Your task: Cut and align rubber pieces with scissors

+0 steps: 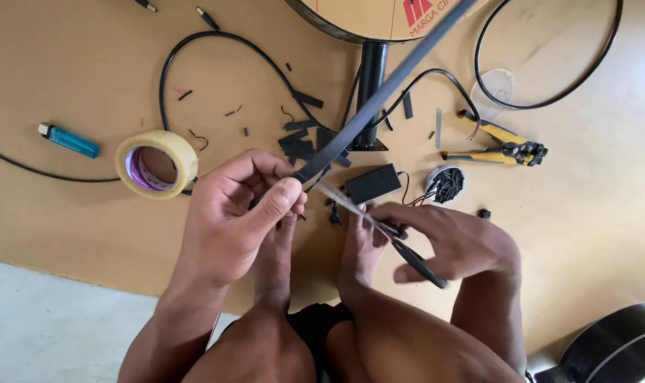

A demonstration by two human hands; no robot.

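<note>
**Cutting a length of black strip**

The left hand (241,213) pinches a long flat black flexible strip (386,85) that runs toward the far edge of the tan floor board (74,213). The right hand (443,241) grips black-handled scissors (379,223), blades near the pinch. Judged step: trimming; next needs the blades square across the strip.

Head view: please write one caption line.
Left hand holds grey strip; right hand holds scissors beside it.

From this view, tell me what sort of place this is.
Likely an informal floor workspace for electrical wiring: yellow-handled wire strippers, cut black tubing pieces and a black power adapter lie on brown sheeting.
</note>
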